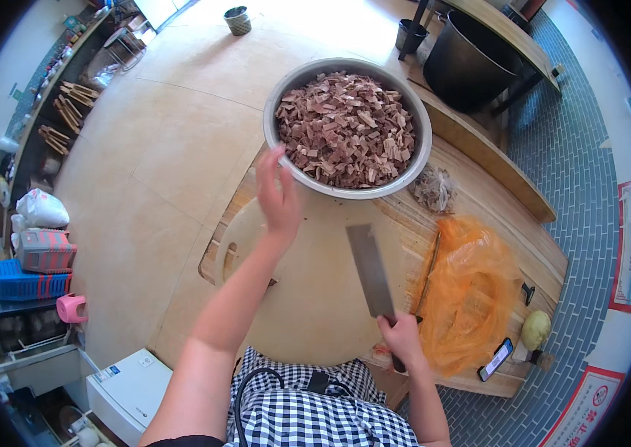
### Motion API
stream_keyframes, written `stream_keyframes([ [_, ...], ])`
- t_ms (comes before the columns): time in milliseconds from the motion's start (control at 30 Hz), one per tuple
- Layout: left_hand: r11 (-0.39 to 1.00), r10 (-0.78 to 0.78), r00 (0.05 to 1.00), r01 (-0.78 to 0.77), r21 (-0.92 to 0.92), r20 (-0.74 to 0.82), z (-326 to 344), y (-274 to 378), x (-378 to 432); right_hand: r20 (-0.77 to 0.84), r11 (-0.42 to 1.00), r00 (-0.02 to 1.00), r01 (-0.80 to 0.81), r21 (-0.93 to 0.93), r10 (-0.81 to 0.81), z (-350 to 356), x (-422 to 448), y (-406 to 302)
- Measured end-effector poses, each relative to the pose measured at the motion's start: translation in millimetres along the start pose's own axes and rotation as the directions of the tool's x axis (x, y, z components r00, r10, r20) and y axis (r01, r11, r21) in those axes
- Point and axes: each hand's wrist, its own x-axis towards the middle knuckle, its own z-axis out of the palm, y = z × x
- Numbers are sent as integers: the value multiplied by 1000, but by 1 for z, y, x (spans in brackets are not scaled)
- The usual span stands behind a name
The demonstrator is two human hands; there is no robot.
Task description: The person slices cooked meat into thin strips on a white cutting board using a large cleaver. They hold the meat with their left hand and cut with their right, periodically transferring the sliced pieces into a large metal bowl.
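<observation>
My right hand [403, 338] grips the handle of a cleaver [372, 268], whose broad steel blade points away from me over a round, pale cutting board [321, 279]. At the near-left rim of a large metal basin [426, 134] is my left hand [279, 195], slightly blurred. Its fingers are spread and nothing shows in them; whether they touch the rim I cannot tell. Chopped brownish meat pieces [349, 128] heap up inside the basin. A small dark scrap [272, 282] lies on the board beside my left forearm.
Right of the board, an orange plastic bag [469, 296] spreads over the wooden table [538, 251]. Beyond it lie a clear bag with contents [432, 189], a phone [495, 360] and a pale green, rounded fruit or vegetable [536, 329]. A large black pot [469, 64] stands at the back right.
</observation>
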Motion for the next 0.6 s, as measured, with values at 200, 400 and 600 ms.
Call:
stream_keyframes([
  [200,838,-181,909,-56,542,375,-144,0,-134,48,984,999,32,-176,-24,21,-31,47],
  [400,849,-320,777,-19,527,542,-175,-7,-156,79,974,994,-53,-219,72,24,-40,54],
  [600,929,-199,638,-118,351,743,-168,-16,-150,42,913,999,-1,-407,20,43,-52,22],
])
